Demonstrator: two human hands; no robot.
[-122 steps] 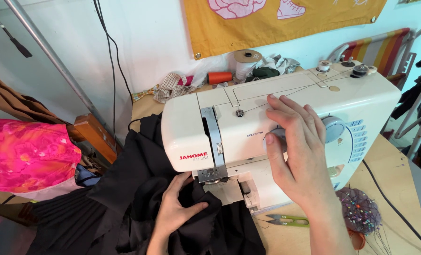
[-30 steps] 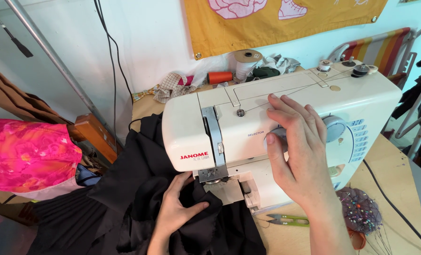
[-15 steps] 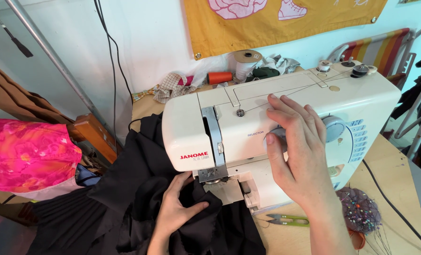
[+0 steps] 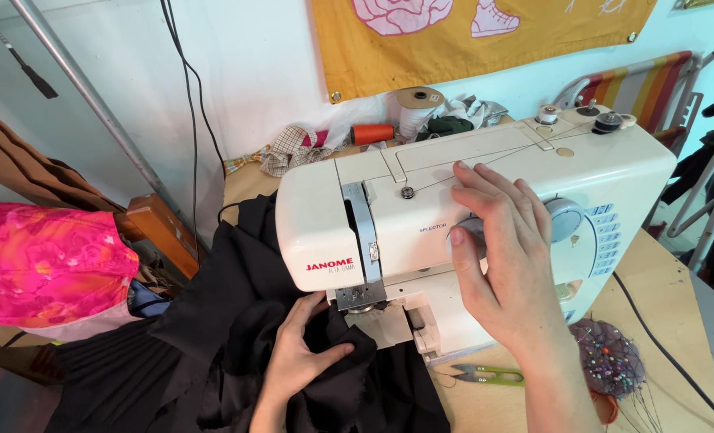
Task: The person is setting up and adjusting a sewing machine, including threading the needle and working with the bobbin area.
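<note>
A white sewing machine point(image 4: 421, 192) stands on a wooden table point(image 4: 661, 273). Black fabric point(image 4: 237, 321) lies bunched under its needle area and spills off to the left. My left hand point(image 4: 301, 353) rests flat on the fabric just left of the presser foot, fingers spread, thumb pinching a fold. My right hand point(image 4: 505, 256) lies over the front of the machine, its fingers covering a dial on the machine's face.
Small green-handled snips point(image 4: 485, 374) lie on the table in front of the machine. A pincushion full of pins point(image 4: 609, 357) sits to the right. Thread spools point(image 4: 371, 133) and cloth scraps line the back wall. A bright pink cloth point(image 4: 44, 265) lies at left.
</note>
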